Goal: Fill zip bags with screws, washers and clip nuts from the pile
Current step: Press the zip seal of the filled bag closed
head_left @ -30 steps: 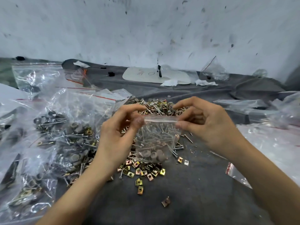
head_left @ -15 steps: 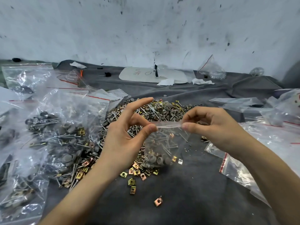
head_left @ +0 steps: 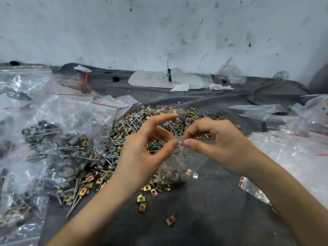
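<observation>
Both hands pinch the top of a small zip bag in front of the hardware pile.

A grey cloth carries filled bags at the left and the pile behind. The left hand and right hand each nip the zip bag at its top strip, thumbs almost meeting, left forefinger raised. Screws, washers and a clip nut sit inside it.

A dark grey cloth is spread beneath a pile of silver screws, grey washers and gold and copper-toned clip nuts. The zip bag is clear. Thin red lines are carried by the filled bags. The white wall is flecked with black, and a white board is marked in black.
</observation>
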A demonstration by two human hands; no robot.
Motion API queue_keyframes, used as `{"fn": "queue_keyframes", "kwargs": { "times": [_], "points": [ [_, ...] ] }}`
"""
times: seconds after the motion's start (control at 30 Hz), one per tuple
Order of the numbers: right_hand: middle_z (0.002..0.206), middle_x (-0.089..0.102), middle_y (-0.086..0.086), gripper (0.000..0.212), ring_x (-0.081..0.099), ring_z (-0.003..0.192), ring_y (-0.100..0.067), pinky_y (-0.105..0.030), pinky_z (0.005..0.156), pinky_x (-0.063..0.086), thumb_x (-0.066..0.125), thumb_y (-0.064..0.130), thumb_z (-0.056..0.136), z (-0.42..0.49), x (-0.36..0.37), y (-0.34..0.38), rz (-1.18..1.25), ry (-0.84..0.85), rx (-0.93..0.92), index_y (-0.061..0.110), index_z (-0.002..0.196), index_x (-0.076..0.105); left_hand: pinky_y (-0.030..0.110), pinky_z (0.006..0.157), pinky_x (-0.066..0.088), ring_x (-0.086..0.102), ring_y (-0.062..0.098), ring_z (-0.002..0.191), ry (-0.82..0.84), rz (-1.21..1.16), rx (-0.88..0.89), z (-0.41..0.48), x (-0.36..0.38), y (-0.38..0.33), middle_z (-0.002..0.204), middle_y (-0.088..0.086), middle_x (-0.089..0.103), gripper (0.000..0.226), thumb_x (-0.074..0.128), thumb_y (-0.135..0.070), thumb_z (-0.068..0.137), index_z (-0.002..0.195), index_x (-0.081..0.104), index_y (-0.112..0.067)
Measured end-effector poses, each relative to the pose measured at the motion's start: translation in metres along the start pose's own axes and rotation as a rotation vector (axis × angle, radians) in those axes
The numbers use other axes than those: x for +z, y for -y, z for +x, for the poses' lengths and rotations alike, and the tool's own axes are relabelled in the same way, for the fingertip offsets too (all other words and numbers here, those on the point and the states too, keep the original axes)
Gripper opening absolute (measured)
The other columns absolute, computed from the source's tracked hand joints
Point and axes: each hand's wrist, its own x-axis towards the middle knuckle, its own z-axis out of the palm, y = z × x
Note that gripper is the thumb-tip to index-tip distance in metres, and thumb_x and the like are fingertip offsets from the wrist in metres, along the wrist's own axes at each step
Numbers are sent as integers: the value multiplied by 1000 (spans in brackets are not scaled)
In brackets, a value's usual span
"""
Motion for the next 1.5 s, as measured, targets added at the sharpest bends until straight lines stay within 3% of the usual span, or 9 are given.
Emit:
{"fn": "queue_keyframes", "kwargs": {
  "times": [0.13,0.37,0.53,0.63,0.73,0.97,1.3,1.5],
  "points": [
    [78,64,16,18,58,86,-4,-25,82,45,76,15,76,-3,0,3,-7,6,-8,31,78,67,25,84,52,68,10,86,19,7,49,-2,4,-3,87,-11,67,49,65,-30,83,128,50,-39],
    [78,62,8,29,56,84,-5,-15,78,41,75,10,72,-4,4,5,-10,-37,-7,35,70,61,20,83,51,67,7,84,27,57,83,-4,5,-7,87,-13,65,51,64,-28,83,130,48,-38],
    [77,63,12,23,55,88,-6,-22,80,45,75,12,73,-5,6,3,-18,-62,-21,32,74,64,27,78,53,64,6,87,31,85,-15,-5,6,-8,88,-10,66,8,63,-32,82,89,60,-31],
    [79,64,12,15,54,92,-7,-26,83,45,75,15,73,-5,6,1,-22,-33,1,27,78,67,25,76,52,62,6,91,21,132,7,-5,6,-7,95,-9,63,6,65,-21,84,78,61,-20],
    [82,64,8,10,54,94,-6,-22,85,44,76,15,74,-5,6,0,3,-33,23,20,80,70,17,77,48,60,2,94,1,163,23,-5,6,-8,101,-11,61,10,64,-21,84,77,63,-15],
    [85,63,3,10,56,92,-4,-19,84,44,78,15,72,-5,4,-1,34,-47,37,19,79,73,11,78,43,59,1,91,-9,208,29,-3,4,-12,101,-13,60,12,65,-24,83,74,63,-17],
    [82,62,7,20,56,94,-6,-19,84,44,78,11,72,-6,4,-3,38,-69,18,29,74,68,23,76,49,59,4,92,-6,231,25,-4,8,-14,102,-12,60,13,64,-22,84,77,66,-11],
    [78,64,11,23,55,92,-6,-21,83,44,76,9,74,-5,7,-3,55,-59,11,30,73,67,14,80,44,56,-1,95,23,270,31,-2,9,-16,103,-6,61,11,63,-18,83,77,65,-9]
  ]
}}
